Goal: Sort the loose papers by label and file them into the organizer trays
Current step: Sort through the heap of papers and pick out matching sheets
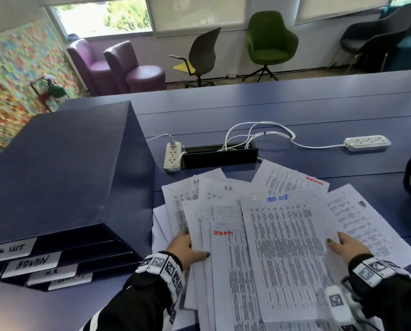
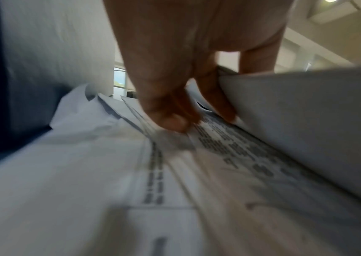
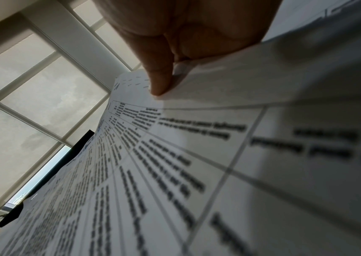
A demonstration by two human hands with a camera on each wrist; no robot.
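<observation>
A heap of printed papers (image 1: pixel 259 235) lies on the blue table. On top is a sheet headed "Task list" in blue (image 1: pixel 283 247). My right hand (image 1: pixel 340 244) pinches its right edge, thumb on top; in the right wrist view the right hand (image 3: pixel 166 74) pinches that sheet (image 3: pixel 153 164). My left hand (image 1: pixel 187 247) grips the left edge of the sheets under it, beside one marked "Security" in red (image 1: pixel 228 271). In the left wrist view its fingers (image 2: pixel 175 107) reach under lifted paper (image 2: pixel 306 121). The dark blue organizer (image 1: pixel 63 163) stands at the left, with trays labelled Task list (image 1: pixel 6 250), Admin (image 1: pixel 32 260) and H.R. (image 1: pixel 51 273).
Sheets marked H.R. (image 1: pixel 223 189) and Admin (image 1: pixel 292 177) fan out at the back of the heap. Behind them are a black cable box (image 1: pixel 220 154), two white power strips (image 1: pixel 172 156) (image 1: pixel 366 143) and looping cables. Chairs stand beyond the table.
</observation>
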